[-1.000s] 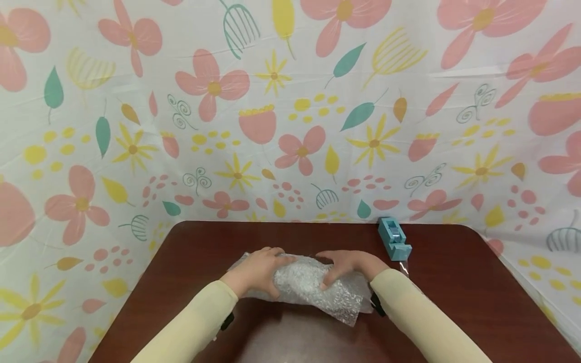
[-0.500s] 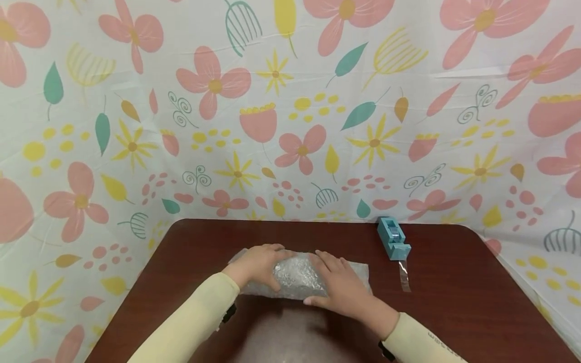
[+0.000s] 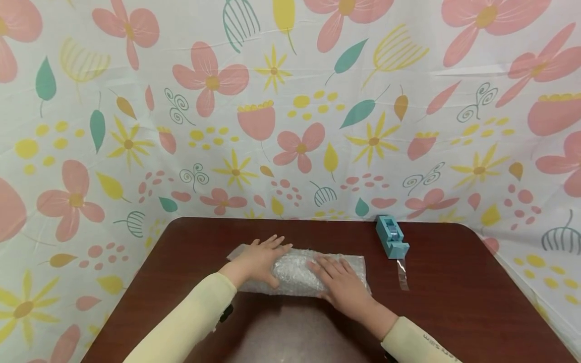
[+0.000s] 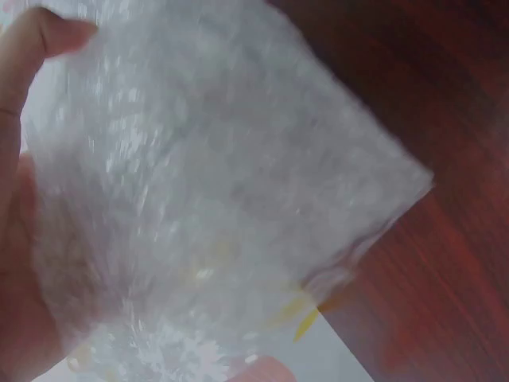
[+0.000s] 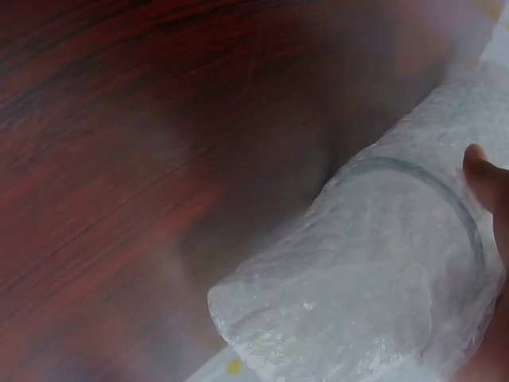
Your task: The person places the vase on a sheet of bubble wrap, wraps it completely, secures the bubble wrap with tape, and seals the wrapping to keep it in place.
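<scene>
From where I sit, I judge the wrapping nearly finished: the bubble wrap (image 3: 297, 272) already encloses a round glass item (the right wrist view shows a clear rim (image 5: 413, 171) through the plastic), and the bundle lies on the dark wooden table (image 3: 454, 312) under both palms. My left hand (image 3: 258, 259) lies flat on the bundle's left end, fingers straight and spread, gripping nothing; my right hand (image 3: 342, 287) presses flat on the right end, fingers extended, also not clasping. What looks left is sealing it: beyond and to the right of the right hand, the blue tape dispenser (image 3: 392, 236) stands with a strip of clear tape (image 3: 402, 275) hanging free, not yet applied.
</scene>
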A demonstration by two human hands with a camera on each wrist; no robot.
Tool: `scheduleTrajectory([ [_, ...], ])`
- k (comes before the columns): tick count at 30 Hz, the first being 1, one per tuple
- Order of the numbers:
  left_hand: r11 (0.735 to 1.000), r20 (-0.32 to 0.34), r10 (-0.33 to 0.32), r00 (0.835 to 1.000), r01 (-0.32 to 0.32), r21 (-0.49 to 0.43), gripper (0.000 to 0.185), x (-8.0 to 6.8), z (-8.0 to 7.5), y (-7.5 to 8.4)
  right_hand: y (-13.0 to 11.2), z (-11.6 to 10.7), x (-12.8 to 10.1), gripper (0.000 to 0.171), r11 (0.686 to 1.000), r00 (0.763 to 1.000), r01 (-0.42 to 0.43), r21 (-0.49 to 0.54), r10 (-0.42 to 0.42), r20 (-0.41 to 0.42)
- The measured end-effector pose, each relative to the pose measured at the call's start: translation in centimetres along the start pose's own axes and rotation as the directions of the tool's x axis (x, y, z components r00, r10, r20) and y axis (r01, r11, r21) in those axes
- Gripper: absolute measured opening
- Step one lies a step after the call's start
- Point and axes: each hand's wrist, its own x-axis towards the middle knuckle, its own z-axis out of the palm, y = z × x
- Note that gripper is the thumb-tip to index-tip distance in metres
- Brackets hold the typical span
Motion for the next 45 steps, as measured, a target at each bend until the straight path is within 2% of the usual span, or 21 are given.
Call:
scheduleTrajectory([
  [3, 0.998, -0.075, 0.025, 0.997, -0.021, 0.059, 0.094, -0.8, 0.8, 0.4, 0.0, 0.1, 0.1, 0.077, 1.000, 1.000, 0.002, 0.010, -0.001, -0.020],
  [5, 0.994, -0.140, 0.054, 0.989, -0.040, 0.105, 0.091, -1.2, 1.4, 0.6, 0.1, 0.0, 0.1, 0.077, 1.000, 0.999, 0.002, 0.020, -0.002, -0.032],
  [9, 0.970, -0.252, 0.108, 0.962, -0.046, 0.239, 0.086, -1.6, 2.3, 0.6, 0.2, -0.1, 0.1, 0.076, 1.000, 0.999, 0.006, 0.023, -0.005, -0.038],
  [12, 0.950, -0.300, 0.133, 0.944, -0.035, 0.310, 0.086, -1.5, 2.4, 0.5, 0.5, -0.3, 0.2, 0.068, 0.998, 1.000, 0.011, 0.055, -0.010, -0.016],
  [14, 0.946, -0.309, 0.132, 0.942, -0.026, 0.323, 0.089, -1.4, 2.2, 0.4, 0.8, -0.4, 0.3, 0.060, 0.994, 1.000, 0.000, 0.114, -0.001, 0.016],
  [17, 0.955, -0.294, 0.104, 0.950, -0.013, 0.296, 0.095, -1.2, 1.8, 0.2, 1.3, -1.0, 0.5, 0.050, 0.979, 0.999, -0.035, 0.203, 0.026, 0.045],
  [19, 0.960, -0.280, 0.086, 0.956, -0.004, 0.280, 0.097, -1.0, 1.6, 0.2, 1.7, -1.4, 0.6, 0.046, 0.974, 0.999, -0.036, 0.225, 0.029, 0.033],
  [24, 0.953, -0.274, 0.091, 0.957, -0.004, 0.304, 0.091, -0.9, 1.1, 0.1, 2.7, -2.3, 1.0, 0.043, 0.996, 0.996, 0.047, 0.073, -0.041, -0.084],
  [26, 0.951, -0.281, 0.103, 0.954, -0.012, 0.308, 0.087, -1.0, 0.9, 0.1, 3.1, -2.4, 1.1, 0.043, 0.998, 0.993, 0.059, 0.015, -0.057, -0.106],
  [28, 0.953, -0.285, 0.114, 0.952, -0.023, 0.302, 0.084, -1.0, 0.9, 0.1, 3.4, -2.4, 1.0, 0.043, 0.999, 0.994, 0.054, 0.004, -0.054, -0.100],
  [31, 0.956, -0.294, 0.135, 0.946, -0.046, 0.291, 0.081, -1.0, 1.0, 0.0, 3.6, -2.3, 0.9, 0.043, 0.999, 0.995, 0.040, 0.031, -0.037, -0.089],
  [37, 0.943, -0.337, 0.194, 0.921, -0.081, 0.321, 0.071, -0.9, 1.7, -0.1, 3.8, -1.1, 0.2, 0.050, 0.996, 0.986, 0.071, 0.049, -0.062, -0.154],
  [41, 0.944, -0.347, 0.192, 0.918, -0.076, 0.320, 0.065, -0.9, 2.4, 0.0, 3.9, 0.0, -0.2, 0.054, 0.994, 0.986, 0.073, 0.084, -0.059, -0.158],
  [45, 0.935, -0.385, 0.190, 0.903, -0.047, 0.351, 0.060, -0.8, 3.5, 0.0, 3.9, 0.8, -0.4, 0.055, 0.991, 0.991, 0.049, 0.125, -0.032, -0.131],
])
